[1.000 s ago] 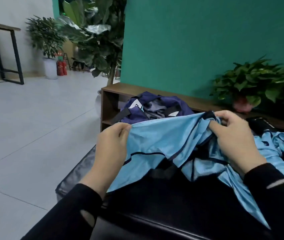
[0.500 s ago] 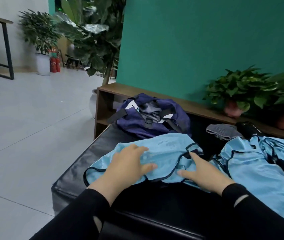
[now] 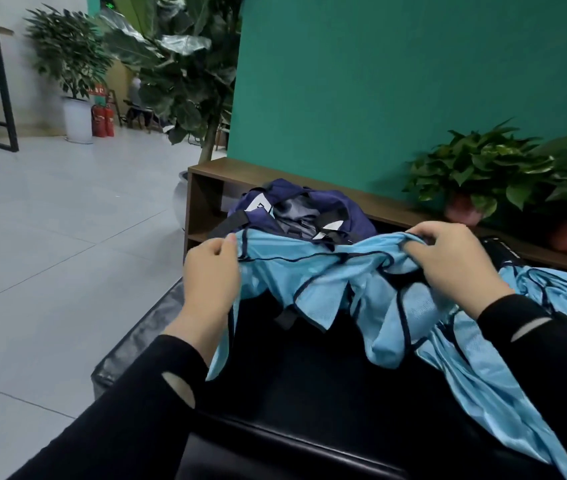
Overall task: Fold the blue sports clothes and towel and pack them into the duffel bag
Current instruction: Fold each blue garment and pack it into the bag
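Gripping a light blue garment [image 3: 313,271] at its two top corners, the person held it stretched and lifted over the black bench [image 3: 309,382]. The left hand [image 3: 211,271] pinched one edge, and the right hand [image 3: 455,261] bunched the other in curled fingers. One navy duffel bag [image 3: 309,213] sat open just behind the cloth. A second blue garment [image 3: 559,296] lay crumpled on the bench beside the right wrist. Two potted plants [image 3: 482,174] stood on the shelf [image 3: 212,168] behind. Half a second earlier both palms had pressed the garment flat on the bench; now it hung raised between them.
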### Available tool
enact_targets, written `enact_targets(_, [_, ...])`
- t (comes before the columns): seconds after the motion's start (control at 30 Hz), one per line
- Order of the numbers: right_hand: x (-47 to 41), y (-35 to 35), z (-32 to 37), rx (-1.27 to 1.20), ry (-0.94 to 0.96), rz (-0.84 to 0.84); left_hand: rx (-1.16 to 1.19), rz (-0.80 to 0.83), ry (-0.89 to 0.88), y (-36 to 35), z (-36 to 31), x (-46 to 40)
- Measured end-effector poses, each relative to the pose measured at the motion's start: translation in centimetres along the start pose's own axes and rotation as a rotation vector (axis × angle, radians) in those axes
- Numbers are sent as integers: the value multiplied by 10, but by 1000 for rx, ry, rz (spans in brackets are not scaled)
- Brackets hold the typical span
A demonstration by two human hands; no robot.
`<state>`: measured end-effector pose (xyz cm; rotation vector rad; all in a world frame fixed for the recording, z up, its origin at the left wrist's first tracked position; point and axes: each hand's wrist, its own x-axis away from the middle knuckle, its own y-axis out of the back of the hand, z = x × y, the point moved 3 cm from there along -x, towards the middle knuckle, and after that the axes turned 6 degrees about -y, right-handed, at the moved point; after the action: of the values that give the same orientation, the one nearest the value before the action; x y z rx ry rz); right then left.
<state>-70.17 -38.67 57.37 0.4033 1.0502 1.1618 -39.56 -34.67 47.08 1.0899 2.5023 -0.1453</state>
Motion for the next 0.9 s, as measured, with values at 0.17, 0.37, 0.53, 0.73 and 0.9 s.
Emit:
enact_targets(0.17, [-5,-9,-3,-258,-123,97,57,-5,254,9,33,-11])
enact_targets(0.37, [32,-32,-28,-26,-102,490,-136,120,-387,-16,-36,32])
enact_targets(0.53, [59,-70,-56,138,-53,535,-559,807,-430,-73,-21,90])
enact_targets(0.73, [45,-49,-31,-450,-186,211,-266,502,-199,-73,-12,69])
enact_targets(0.9, [25,-20,3,-578,-109,187,257,184,195,-52,-19,32])
